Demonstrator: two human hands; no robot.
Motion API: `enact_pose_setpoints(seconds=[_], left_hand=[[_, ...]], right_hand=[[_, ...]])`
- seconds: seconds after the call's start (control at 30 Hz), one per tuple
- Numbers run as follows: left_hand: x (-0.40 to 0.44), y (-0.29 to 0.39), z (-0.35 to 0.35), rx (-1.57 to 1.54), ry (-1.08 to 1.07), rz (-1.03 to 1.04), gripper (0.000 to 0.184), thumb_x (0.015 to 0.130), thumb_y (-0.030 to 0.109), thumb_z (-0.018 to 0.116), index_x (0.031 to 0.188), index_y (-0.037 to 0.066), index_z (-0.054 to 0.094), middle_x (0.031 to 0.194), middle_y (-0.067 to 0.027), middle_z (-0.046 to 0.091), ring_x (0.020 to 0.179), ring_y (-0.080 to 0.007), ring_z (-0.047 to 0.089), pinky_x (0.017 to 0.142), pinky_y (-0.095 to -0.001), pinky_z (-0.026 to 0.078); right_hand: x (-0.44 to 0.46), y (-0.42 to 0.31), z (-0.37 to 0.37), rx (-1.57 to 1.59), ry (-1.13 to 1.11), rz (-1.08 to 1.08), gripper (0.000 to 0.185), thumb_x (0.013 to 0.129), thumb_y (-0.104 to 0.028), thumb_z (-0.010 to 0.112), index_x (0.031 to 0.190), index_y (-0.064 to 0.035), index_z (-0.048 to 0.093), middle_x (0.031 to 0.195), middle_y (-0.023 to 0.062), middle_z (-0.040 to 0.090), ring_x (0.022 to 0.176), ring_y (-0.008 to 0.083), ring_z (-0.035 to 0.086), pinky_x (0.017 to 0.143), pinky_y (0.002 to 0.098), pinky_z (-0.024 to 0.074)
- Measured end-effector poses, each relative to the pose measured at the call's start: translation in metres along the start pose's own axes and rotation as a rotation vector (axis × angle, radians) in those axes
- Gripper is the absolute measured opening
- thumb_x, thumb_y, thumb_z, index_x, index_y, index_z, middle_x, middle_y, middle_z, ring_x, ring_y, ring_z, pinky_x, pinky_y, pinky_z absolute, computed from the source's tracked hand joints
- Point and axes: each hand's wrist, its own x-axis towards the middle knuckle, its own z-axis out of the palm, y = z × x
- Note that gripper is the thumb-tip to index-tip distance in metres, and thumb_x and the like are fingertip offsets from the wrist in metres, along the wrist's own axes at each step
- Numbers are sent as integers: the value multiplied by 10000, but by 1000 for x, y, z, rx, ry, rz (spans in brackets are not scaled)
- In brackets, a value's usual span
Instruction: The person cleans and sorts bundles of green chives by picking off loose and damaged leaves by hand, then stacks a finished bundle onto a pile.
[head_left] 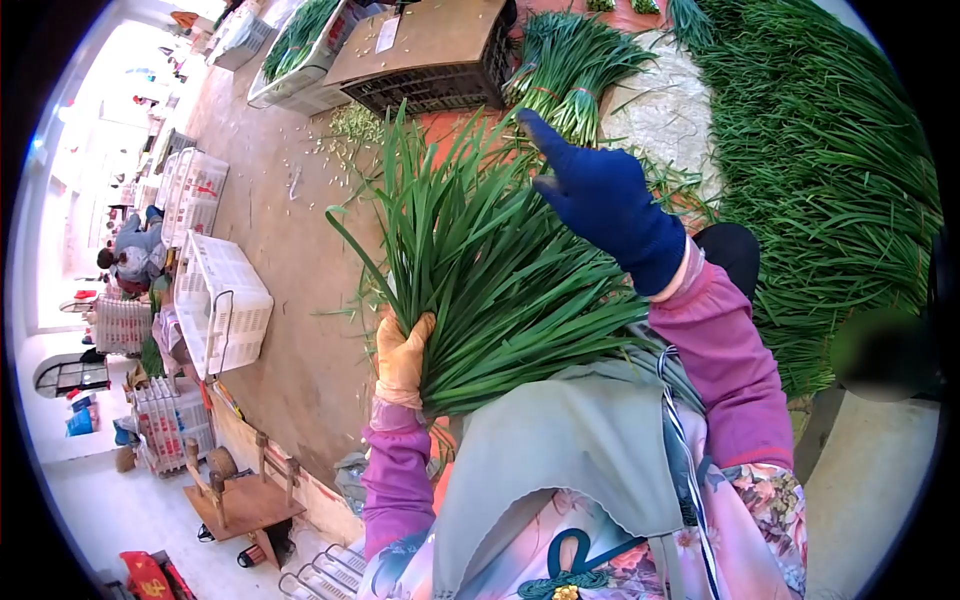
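Note:
A large bunch of long green leaves [500,270] fans out in front of me, above the grey apron [560,440]. My left hand [402,352], in a pale orange glove, is wrapped round the near left part of this bunch. My right hand [610,205], in a dark blue glove, is raised over the bunch's upper right side. Its index finger stretches out, the thumb stands apart, and nothing shows between them; the other fingers look curled. Just beyond that hand lie tied bundles of green stalks [575,85].
A big heap of green leaves [830,180] fills the right. A cardboard-topped black crate [425,60] stands ahead. White baskets [225,305] line the left, near an upturned wooden stool [245,500]. Another person [135,250] sits far left.

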Motion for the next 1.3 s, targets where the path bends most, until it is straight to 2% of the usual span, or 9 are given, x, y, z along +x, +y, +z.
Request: enact_pose_setpoints(seconds=[0.17,0.43,0.5,0.53,0.63,0.87,0.97,1.17,1.3], left_hand=[[-1,1,2,-42,-24,1,249,822,-34,559,1070,-13,579,980,-49,630,838,-121,586,769,-244,477],[1,-5,-4,-44,-32,22,242,826,-31,559,1066,-15,580,975,-43,623,851,-116,580,780,-238,467],[3,-1,-2,-50,-31,-1,236,830,-30,555,1064,-15,583,971,-38,622,843,-111,576,774,-234,463],[6,-4,-5,-60,-26,-24,251,830,-26,560,1080,-13,574,976,-38,620,844,-112,571,782,-240,459],[9,-5,-8,-54,20,-48,246,838,-24,554,1083,-9,569,964,-36,623,836,-113,571,785,-246,458],[-65,14,5,749,8,360,1258,427,110,845,1419,-17,82,1433,-232,221,1314,-317,266,1075,-388,232],[-62,0,5,1091,115,374,1253,432,117,834,1423,-6,78,1399,-235,272,1287,-325,305,1071,-382,246],[-36,39,-23,216,-349,-16,1188,464,15,727,1450,83,68,1374,-184,363,1225,-245,412,1022,-339,342],[-39,40,-40,1064,-623,222,1393,344,214,869,1421,-13,16,1439,-262,162,1338,-405,171,1095,-418,195]], right_hand=[[10,12,28,-193,-164,-23,595,783,-197,593,1345,-194,398,592,86,561,496,283,558,457,396,430],[17,48,55,308,-55,-218,207,809,-186,531,929,-58,640,629,111,596,451,195,557,410,340,442],[15,54,32,1297,-217,435,223,822,-172,502,935,-23,623,643,94,583,449,161,542,396,298,451],[14,62,28,1377,-54,546,236,843,-168,471,928,-1,616,657,61,574,446,131,523,383,262,448],[7,82,13,1323,17,646,318,916,-282,453,1045,-26,591,735,74,607,504,126,550,461,263,480],[-58,99,-62,845,248,784,356,924,-235,489,1215,-31,509,860,35,618,618,60,538,573,204,470],[-82,108,-70,828,261,808,353,925,-201,480,1212,2,502,844,28,608,602,54,524,566,199,459],[-102,99,-54,954,247,846,341,920,-178,481,1206,6,503,837,16,603,607,58,514,562,186,438],[-116,82,-51,1012,244,912,326,913,-178,492,1190,-6,516,819,4,590,624,52,499,593,193,427]])
